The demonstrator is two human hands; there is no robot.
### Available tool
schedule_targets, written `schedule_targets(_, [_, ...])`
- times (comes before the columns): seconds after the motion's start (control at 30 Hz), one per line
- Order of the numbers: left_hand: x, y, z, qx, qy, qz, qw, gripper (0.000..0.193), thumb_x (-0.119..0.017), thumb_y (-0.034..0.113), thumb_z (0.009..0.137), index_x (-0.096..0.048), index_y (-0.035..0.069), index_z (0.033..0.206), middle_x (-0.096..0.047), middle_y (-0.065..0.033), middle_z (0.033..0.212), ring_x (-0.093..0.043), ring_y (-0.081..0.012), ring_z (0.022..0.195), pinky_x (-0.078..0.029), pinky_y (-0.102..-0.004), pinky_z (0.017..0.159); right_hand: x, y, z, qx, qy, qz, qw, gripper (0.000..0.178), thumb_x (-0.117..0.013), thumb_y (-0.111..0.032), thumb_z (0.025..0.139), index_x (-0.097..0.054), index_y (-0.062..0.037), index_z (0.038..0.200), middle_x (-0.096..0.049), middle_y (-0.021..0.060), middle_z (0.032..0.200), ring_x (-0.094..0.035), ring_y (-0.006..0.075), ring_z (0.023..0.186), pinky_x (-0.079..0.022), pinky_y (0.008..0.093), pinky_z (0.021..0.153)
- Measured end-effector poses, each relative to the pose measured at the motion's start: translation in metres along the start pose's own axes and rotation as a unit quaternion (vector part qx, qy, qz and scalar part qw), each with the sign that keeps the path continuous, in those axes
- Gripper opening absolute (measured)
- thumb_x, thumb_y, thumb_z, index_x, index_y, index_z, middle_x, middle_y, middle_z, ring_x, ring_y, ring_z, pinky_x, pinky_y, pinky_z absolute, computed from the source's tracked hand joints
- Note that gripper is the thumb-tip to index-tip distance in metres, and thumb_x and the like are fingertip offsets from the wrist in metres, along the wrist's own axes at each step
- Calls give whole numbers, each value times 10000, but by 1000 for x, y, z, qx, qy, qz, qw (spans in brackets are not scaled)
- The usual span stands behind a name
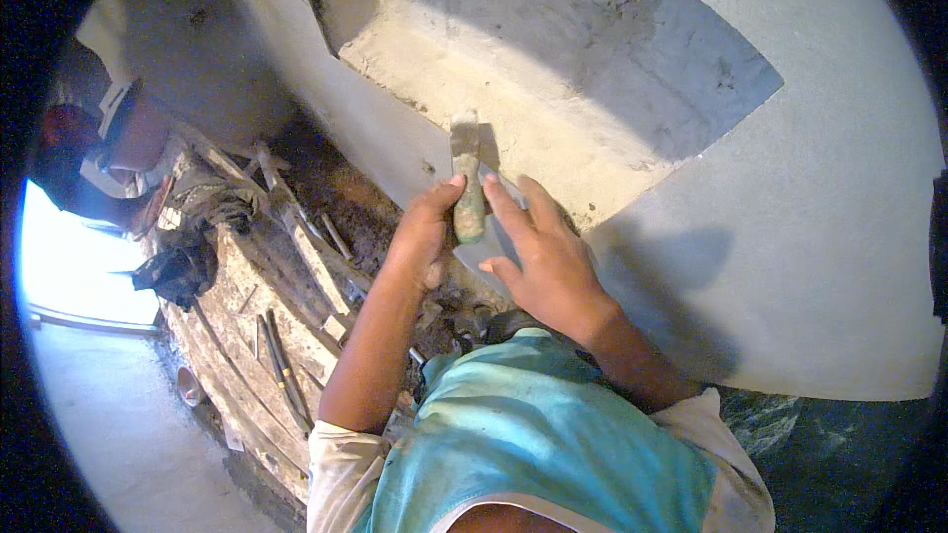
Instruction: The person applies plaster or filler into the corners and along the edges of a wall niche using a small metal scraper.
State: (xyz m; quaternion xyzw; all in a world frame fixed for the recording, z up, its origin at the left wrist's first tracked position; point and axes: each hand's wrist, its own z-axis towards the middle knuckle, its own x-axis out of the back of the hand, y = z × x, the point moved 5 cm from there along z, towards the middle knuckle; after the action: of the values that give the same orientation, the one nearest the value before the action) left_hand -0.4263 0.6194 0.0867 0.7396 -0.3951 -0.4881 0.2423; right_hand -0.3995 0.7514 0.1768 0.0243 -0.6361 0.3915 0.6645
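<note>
My left hand (420, 232) is closed on a narrow scraper-like tool (468, 178), its thumb pressed to the side. This tool has a worn green handle end towards me and a flat, pale grey end pointing away. Next to and partly under it is a thin, flat grey blade or plate (497, 229). Around that plate curves my right hand (555, 262), index finger along the top and thumb at the near edge. Its palm hides the rest of the plate, so I cannot tell whether the two pieces are joined.
Ahead, a recess (553, 128) with a rough, sandy ledge opens in a smooth grey wall (790, 227). To the left, rough boards (247, 286) carry long-handled pliers or cutters (281, 365), dark crumpled plastic (183, 266) and sticks. A small cup-like object (190, 387) lies beside them.
</note>
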Motion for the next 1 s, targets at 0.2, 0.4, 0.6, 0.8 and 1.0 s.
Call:
schedule_targets(0.2, [0, -13, -20, -36, 22, 27, 999, 318, -435, 316, 900, -587, 40, 948, -607, -72, 889, -563, -170, 805, -440, -295, 705, -20, -20, 11, 76, -49, 5, 996, 668, -655, -64, 713, -370, -106, 1315, -397, 250, 1246, -495, 366, 1072, -458, 381, 848])
schedule_targets(0.4, [17, 18, -45, -6, -17, 99, 995, 605, -353, 523, 898, -513, -1, 1153, -604, -110, 1067, -571, -228, 928, -414, -379, 854, -2, -11, 37, 126, 119, -4, 985, 335, -642, -124, 760, -579, -20, 1072, -608, 210, 899, -618, 298, 859, -487, 337, 728])
schedule_targets(0.6, [152, 121, -163, -296, 310, 397, 811, 386, -436, 362, 893, -609, 46, 1031, -621, -60, 997, -561, -157, 930, -400, -277, 859, 52, 25, 91, -45, 187, -1, 981, 269, -627, -222, 757, -626, 8, 897, -618, 246, 804, -611, 389, 770, -477, 401, 696])
schedule_targets(0.8, [372, 130, -307, -368, 550, 232, 713, 572, -553, 408, 839, -510, -68, 1152, -569, -156, 1091, -536, -223, 988, -404, -321, 847, 90, 35, 130, -155, 184, -29, 970, 225, -646, -207, 714, -646, -8, 821, -621, 245, 817, -618, 375, 774, -473, 410, 703])
schedule_targets(1.0, [587, 49, -391, -128, 712, 338, 602, 723, -483, 552, 819, -519, -113, 1102, -567, -247, 1075, -535, -327, 1012, -376, -368, 886, 70, 72, 175, -149, 177, -159, 960, 231, -597, -192, 703, -647, 7, 808, -613, 252, 872, -604, 386, 851, -467, 437, 761])
